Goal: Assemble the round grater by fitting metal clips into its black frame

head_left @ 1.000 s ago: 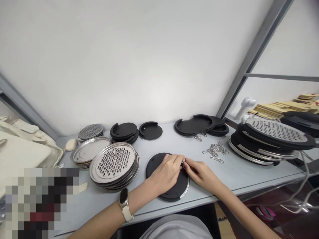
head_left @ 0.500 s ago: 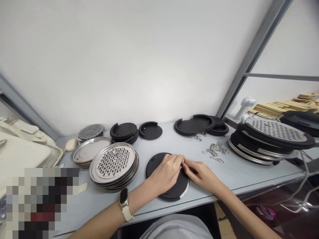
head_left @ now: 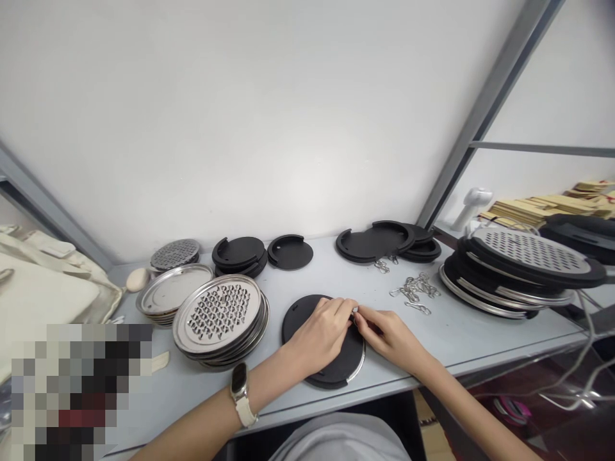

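A black round disc [head_left: 300,317] with a metal edge showing at its lower right lies near the table's front edge. My left hand [head_left: 327,333], with a watch on the wrist, rests over the disc, its fingers bent at the upper right rim. My right hand [head_left: 382,330] meets it there, thumb and fingertips pinched together. A tiny bit of metal glints between the fingertips, too small to make out. Loose metal clips [head_left: 416,289] lie in a small pile right of the hands.
Grater plates [head_left: 218,314] are stacked on the left, beside plain metal discs [head_left: 175,288]. Black holders [head_left: 239,253] stand along the wall, more [head_left: 372,243] behind the clips. A tall stack [head_left: 528,256] of graters sits at the right. A cream bag [head_left: 43,288] is far left.
My right fingertips have shifted very slightly at the disc's rim. The disc and everything around it look the same.
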